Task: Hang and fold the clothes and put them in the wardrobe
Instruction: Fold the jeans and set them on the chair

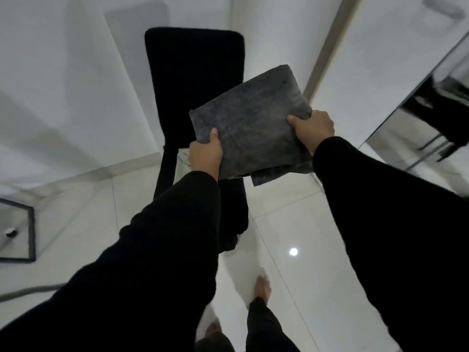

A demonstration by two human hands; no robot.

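A folded dark grey garment (251, 123) is held flat in the air in front of me, above a black chair. My left hand (205, 154) grips its near left corner, thumb on top. My right hand (312, 128) grips its right edge, thumb on top too. A loose flap of the cloth hangs from the underside near the right forearm. Both arms wear black sleeves.
The black chair (195, 80) stands against a white wall straight ahead. A white wardrobe door (380, 59) and a mirrored panel (431, 110) rise on the right. Glossy white floor tiles (291, 224) lie below, with my bare foot (262, 285). A dark-framed glass object (30, 224) sits at the left edge.
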